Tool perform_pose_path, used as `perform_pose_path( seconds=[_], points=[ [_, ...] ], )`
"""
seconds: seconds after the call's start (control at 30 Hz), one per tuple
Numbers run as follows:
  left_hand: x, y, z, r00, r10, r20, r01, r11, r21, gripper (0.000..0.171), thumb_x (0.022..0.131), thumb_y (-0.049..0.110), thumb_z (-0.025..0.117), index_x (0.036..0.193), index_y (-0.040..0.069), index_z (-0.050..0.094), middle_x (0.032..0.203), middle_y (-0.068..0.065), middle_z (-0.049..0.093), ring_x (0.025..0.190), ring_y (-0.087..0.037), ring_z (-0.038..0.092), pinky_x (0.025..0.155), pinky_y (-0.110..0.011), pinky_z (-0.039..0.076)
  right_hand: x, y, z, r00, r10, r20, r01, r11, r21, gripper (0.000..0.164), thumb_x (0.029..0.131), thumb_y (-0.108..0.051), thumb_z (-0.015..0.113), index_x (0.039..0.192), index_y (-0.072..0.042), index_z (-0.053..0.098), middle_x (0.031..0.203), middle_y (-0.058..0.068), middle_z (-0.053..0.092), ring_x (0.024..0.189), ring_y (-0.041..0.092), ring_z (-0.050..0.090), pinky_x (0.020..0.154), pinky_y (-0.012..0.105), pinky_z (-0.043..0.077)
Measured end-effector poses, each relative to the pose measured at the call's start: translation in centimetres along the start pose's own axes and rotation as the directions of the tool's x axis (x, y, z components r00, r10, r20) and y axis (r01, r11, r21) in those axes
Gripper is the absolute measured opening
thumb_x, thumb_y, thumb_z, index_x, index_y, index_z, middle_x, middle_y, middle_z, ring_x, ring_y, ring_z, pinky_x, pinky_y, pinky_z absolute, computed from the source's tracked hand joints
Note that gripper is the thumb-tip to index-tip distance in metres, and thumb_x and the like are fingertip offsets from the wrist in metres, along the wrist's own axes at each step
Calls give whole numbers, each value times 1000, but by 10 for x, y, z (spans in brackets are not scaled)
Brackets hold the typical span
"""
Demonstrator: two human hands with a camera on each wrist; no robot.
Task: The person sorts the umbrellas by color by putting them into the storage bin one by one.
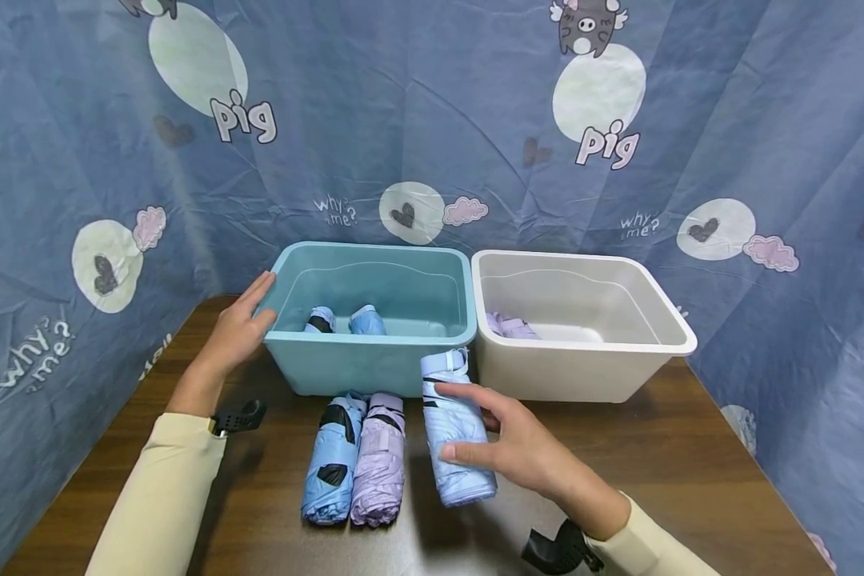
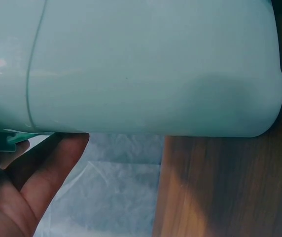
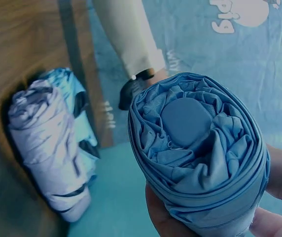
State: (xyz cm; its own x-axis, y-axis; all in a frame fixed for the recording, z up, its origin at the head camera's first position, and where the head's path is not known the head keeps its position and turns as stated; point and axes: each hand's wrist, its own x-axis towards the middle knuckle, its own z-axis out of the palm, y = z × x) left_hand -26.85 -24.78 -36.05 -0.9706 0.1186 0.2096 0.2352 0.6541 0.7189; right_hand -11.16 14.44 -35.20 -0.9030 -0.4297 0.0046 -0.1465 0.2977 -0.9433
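Observation:
In my right hand (image 1: pixel 529 444) is a rolled light-blue folding umbrella (image 1: pixel 455 436), gripped between thumb and fingers and tilted above the table. The right wrist view shows the end of this umbrella (image 3: pixel 195 148), with a round blue knob amid the folds. My left hand (image 1: pixel 238 328) touches the left side of a teal bin (image 1: pixel 367 364), its fingers fairly straight along the rim. Two more rolled umbrellas lie side by side before that bin: a blue one (image 1: pixel 331 464) and a lilac one (image 1: pixel 378 464).
Inside the teal bin lie two blue umbrellas, one (image 1: pixel 321 319) near the other (image 1: pixel 367 321). A white bin (image 1: pixel 554 372) stands against its right side with something lilac (image 1: pixel 511 326) inside. Behind the wooden table (image 1: pixel 662 480) hangs a blue printed cloth (image 1: pixel 418 120).

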Motion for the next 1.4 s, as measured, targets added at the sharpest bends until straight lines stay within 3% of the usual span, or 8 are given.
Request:
perform_pose_path(
  seconds=[0.27, 0.57, 0.73, 0.97, 1.4],
  points=[
    [-2, -3, 0, 1000, 2, -5, -2, 1000, -4, 61, 98, 15, 36, 156, 15, 15, 162, -3, 7, 145, -39, 8, 108, -66, 15, 9, -22, -3, 1000, -19, 9, 19, 1000, 2, 66, 78, -22, 81, 136, -36, 53, 113, 13, 58, 91, 25, 65, 68, 39, 57],
    [0, -3, -1, 1000, -8, -26, 9, 1000, 9, 61, 97, 16, 36, 156, 16, 17, 162, -1, 9, 145, -38, 12, 110, -64, 17, 35, -44, -10, 998, -56, 17, 55, 998, 20, 67, 80, -17, 79, 140, -31, 51, 110, 19, 58, 89, 27, 66, 65, 41, 58],
    [0, -2, 0, 1000, -13, -18, 13, 1000, -6, 62, 98, 15, 36, 156, 18, 16, 162, 1, 8, 145, -37, 11, 110, -63, 17, 51, -55, -14, 999, -39, 14, 39, 999, 26, 66, 80, -19, 80, 138, -34, 51, 116, 18, 56, 92, 28, 66, 68, 41, 57],
    [1, 0, 0, 1000, 0, -29, 0, 1000, -6, 61, 98, 16, 36, 156, 17, 17, 162, -1, 9, 145, -38, 11, 109, -64, 16, 79, -67, -22, 999, -23, -38, 24, 1000, 14, 63, 79, -24, 81, 134, -40, 54, 130, 5, 49, 105, 29, 62, 75, 39, 55],
    [0, -2, 0, 1000, 1, -27, -1, 1000, -15, 61, 98, 15, 36, 155, 16, 17, 162, -1, 9, 145, -37, 11, 110, -64, 16, 130, -78, -24, 989, 65, -134, -67, 998, -10, 61, 77, -27, 82, 131, -42, 56, 131, 3, 49, 105, 24, 57, 81, 36, 51]
  ],
)
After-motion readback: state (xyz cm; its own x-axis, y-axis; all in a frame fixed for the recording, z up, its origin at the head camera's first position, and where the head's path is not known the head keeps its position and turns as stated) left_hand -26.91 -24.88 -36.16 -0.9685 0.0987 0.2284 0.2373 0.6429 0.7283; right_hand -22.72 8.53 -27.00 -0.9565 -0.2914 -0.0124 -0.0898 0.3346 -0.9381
